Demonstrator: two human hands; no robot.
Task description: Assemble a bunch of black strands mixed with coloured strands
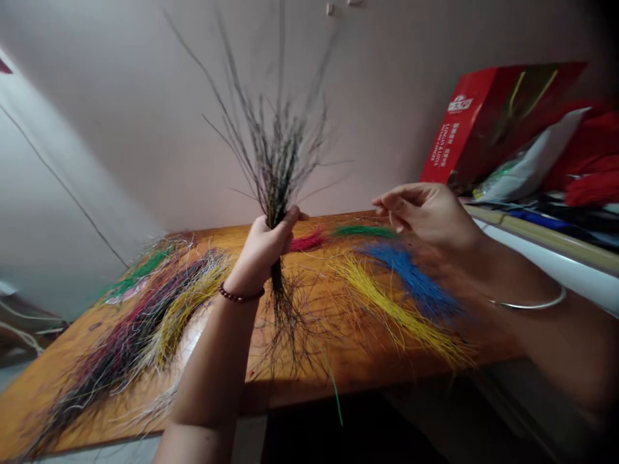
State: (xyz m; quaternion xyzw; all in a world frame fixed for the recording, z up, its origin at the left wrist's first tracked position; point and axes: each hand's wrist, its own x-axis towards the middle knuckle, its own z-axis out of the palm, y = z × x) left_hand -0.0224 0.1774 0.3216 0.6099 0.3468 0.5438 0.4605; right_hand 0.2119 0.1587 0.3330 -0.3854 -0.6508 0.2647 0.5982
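My left hand (265,248) is wrapped around the middle of a bundle of dark, thin wire-like strands (280,161), held upright above the table. Its tops fan out and its lower ends splay downward. To the right, my right hand (425,209) is raised with thumb and fingers pinched; whether a fine strand is between them cannot be seen. Below it lie blue strands (411,274) and yellow strands (391,303). A green bunch (365,230) and a red bunch (308,241) are behind, near the wall. One loose green strand (336,390) hangs over the table's front edge.
On the left of the wooden table (309,367) lie several mixed strand bundles (140,309) and a green bunch (145,267). At right, a red paper bag (452,132) and a white plastic packet (532,161) rest on a side surface. A wall stands behind.
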